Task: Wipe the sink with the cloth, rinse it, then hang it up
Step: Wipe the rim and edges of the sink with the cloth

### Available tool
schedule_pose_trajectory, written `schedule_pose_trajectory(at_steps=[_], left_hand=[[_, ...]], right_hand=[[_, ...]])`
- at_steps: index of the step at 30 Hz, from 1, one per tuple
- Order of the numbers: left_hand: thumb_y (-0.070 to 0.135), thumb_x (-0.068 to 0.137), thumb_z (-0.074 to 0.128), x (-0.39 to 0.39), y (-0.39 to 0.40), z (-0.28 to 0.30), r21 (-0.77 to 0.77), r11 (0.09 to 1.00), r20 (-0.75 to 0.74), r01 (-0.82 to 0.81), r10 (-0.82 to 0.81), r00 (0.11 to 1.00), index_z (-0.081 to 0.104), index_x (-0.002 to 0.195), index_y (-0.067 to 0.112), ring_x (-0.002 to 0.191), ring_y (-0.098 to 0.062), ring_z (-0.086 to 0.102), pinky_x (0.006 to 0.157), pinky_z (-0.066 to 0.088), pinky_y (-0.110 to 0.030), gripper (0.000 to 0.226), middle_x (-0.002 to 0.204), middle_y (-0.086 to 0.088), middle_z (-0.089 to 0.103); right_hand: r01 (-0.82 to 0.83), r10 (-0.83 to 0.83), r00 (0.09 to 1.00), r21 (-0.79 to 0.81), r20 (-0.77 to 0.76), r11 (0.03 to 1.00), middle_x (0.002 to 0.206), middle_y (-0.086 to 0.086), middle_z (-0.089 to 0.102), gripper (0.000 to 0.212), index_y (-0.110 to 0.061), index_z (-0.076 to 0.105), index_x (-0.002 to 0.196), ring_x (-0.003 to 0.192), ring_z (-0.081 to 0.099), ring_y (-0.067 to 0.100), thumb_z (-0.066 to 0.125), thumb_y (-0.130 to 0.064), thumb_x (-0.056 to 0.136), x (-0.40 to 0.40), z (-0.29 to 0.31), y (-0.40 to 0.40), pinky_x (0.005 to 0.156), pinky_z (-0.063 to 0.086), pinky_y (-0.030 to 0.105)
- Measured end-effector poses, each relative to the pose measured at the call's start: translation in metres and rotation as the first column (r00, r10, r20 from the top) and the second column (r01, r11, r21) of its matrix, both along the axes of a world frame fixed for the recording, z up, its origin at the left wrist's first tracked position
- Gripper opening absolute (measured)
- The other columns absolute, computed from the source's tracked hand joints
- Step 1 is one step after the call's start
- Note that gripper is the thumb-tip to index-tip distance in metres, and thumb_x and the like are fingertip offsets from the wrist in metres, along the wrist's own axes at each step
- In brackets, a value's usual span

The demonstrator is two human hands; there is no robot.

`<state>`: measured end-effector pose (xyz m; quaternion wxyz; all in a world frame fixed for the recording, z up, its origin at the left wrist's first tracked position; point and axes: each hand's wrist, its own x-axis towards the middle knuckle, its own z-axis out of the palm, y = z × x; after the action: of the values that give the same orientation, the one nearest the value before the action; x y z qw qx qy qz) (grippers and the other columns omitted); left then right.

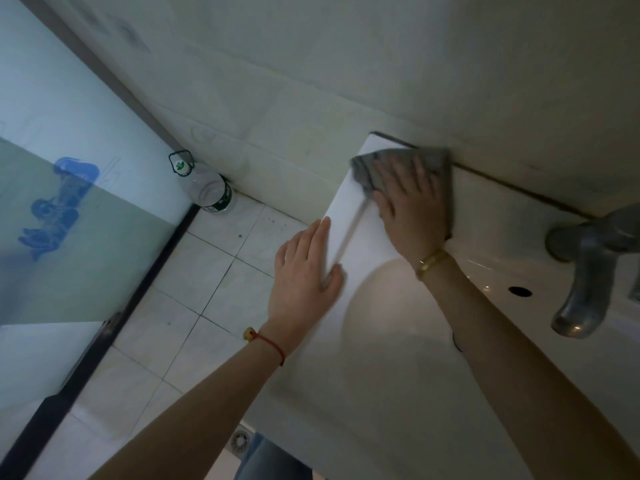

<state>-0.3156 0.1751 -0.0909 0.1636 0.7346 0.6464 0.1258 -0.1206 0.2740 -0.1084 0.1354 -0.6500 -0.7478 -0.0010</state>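
Flat right hand [408, 202] pressing grey cloth [434, 161] onto sink [491, 233] corner; left hand [304, 271] open, bracing rim. Keep palm pressure even; sweep toward basin.

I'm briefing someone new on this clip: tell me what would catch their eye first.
First, the right hand pressing a grey cloth flat on the sink's back left corner, against the wall. Next, the left hand resting open on the sink's left edge, a red string at its wrist. Then the metal tap at the right, and a plastic bottle on the floor in the corner.
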Motion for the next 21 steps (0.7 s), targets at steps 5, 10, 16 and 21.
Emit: schedule_pose_trajectory(at_steps=[5, 10, 16, 21], left_hand=[[0.039, 0.092, 0.051, -0.001, 0.0, -0.002, 0.003, 1.0, -0.027, -0.011, 0.012, 1.0, 0.023, 0.155, 0.021, 0.139, -0.018, 0.037, 0.116, 0.029, -0.042, 0.072, 0.155, 0.004, 0.037], [0.037, 0.09, 0.053, -0.001, -0.001, -0.002, 0.006, 1.0, -0.003, -0.02, 0.02, 1.0, 0.025, 0.155, 0.019, 0.139, -0.018, 0.037, 0.116, 0.03, -0.041, 0.072, 0.155, 0.004, 0.038], [0.039, 0.091, 0.053, -0.001, -0.001, -0.001, -0.006, 1.0, 0.006, -0.014, 0.014, 1.0, 0.024, 0.155, 0.021, 0.14, -0.018, 0.035, 0.117, 0.027, -0.04, 0.072, 0.155, 0.004, 0.038], [0.039, 0.091, 0.055, -0.003, -0.001, -0.002, -0.005, 0.999, 0.001, -0.032, 0.032, 1.0, 0.026, 0.154, 0.023, 0.14, -0.02, 0.036, 0.116, 0.029, -0.046, 0.072, 0.154, 0.005, 0.04]], right_hand=[[-0.17, 0.175, 0.976, -0.053, 0.133, 0.984, 0.159, 0.002, 0.027, 0.051, -0.022, 0.025, 0.152, 0.147, 0.021, 0.025, 0.03, -0.037, 0.103, 0.038, 0.001, -0.012, 0.119, 0.02, 0.043], [0.311, -0.31, 0.95, 0.053, -0.035, 0.949, 0.149, 0.011, 0.043, 0.05, -0.013, 0.043, 0.144, 0.137, 0.036, 0.037, 0.037, -0.039, 0.102, 0.091, -0.004, -0.076, 0.112, 0.031, 0.05], [-0.047, 0.047, 0.999, -0.046, 0.002, 0.998, 0.157, 0.004, 0.032, 0.052, -0.026, 0.029, 0.151, 0.144, 0.026, 0.033, 0.029, -0.042, 0.102, -0.004, -0.006, -0.015, 0.117, 0.023, 0.048], [-0.133, 0.152, 0.951, -0.088, 0.269, 0.987, 0.163, 0.008, 0.012, 0.059, -0.018, 0.007, 0.155, 0.15, 0.01, 0.028, 0.029, -0.033, 0.102, 0.047, -0.011, -0.033, 0.12, 0.015, 0.048]])
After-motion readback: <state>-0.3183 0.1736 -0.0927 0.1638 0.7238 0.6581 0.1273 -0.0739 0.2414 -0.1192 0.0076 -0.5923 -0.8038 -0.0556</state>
